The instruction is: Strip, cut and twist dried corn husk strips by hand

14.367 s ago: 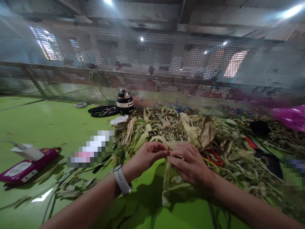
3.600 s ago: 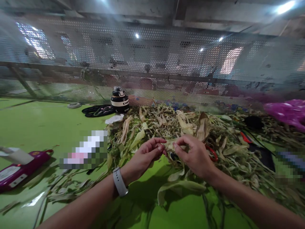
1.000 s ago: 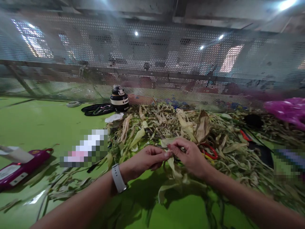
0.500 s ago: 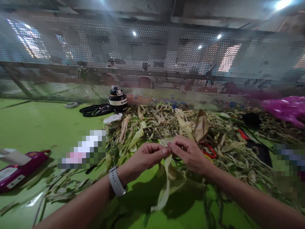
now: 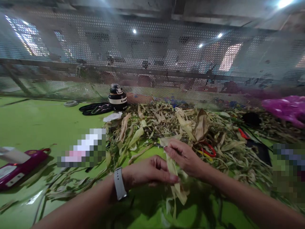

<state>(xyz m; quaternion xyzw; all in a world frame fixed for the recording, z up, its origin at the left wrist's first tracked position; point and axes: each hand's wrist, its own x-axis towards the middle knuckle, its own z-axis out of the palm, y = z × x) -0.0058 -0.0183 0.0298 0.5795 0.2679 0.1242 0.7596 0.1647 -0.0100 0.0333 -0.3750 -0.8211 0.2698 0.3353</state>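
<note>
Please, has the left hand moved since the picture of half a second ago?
Yes. Against the dark bottle, which stays nearly in place, the left hand has moved down in the view, farther from the bottle.

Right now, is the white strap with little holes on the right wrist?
No, the white strap circles the left wrist, and the right wrist is bare.

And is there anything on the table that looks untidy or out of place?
Yes: some dry leaf strips are strewn beyond the heap, near the purple power strip. Also, a red loop near the right hand lies partly hidden in the heap, perhaps easily overlooked.
</note>
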